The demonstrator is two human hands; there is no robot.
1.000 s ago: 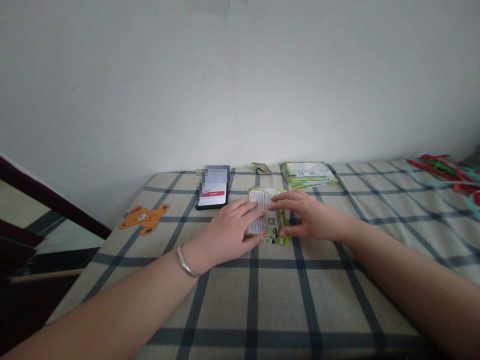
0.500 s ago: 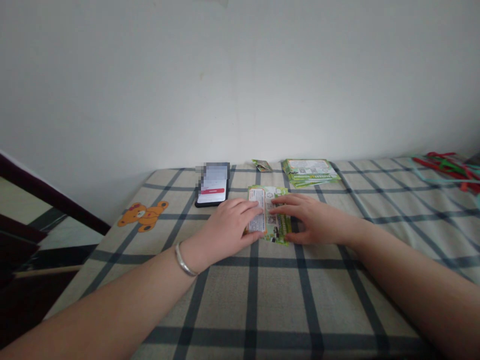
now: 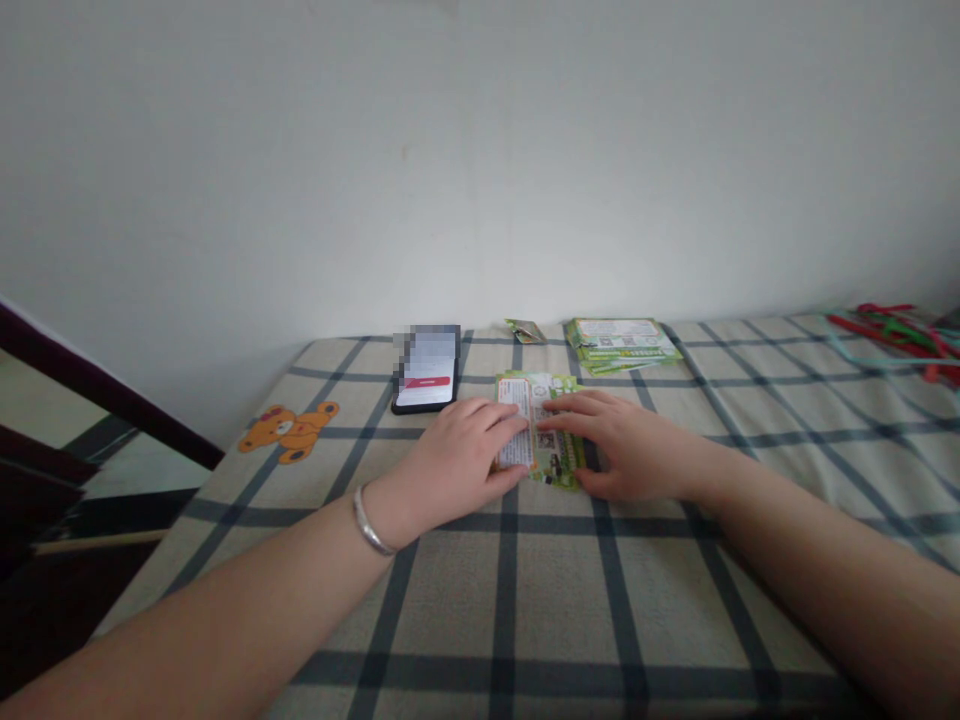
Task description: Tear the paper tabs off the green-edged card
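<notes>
A green and white printed leaflet (image 3: 541,428) lies flat on the checked cloth (image 3: 555,600). My left hand (image 3: 457,462) rests on its left part, fingers stretched flat over the print, a silver bangle on the wrist. My right hand (image 3: 622,445) lies on its right part, fingers extended flat and pressing the paper down. Both hands hold nothing; they only lie on the leaflet.
A phone (image 3: 427,368) with a lit screen lies behind my left hand. A stack of green leaflets (image 3: 619,343) and a small folded piece (image 3: 524,330) sit near the wall. Red and green cords (image 3: 896,330) lie far right. A bear print (image 3: 289,430) marks the cloth's left edge.
My right hand has slid slightly left and down over the leaflet. My left hand has hardly moved.
</notes>
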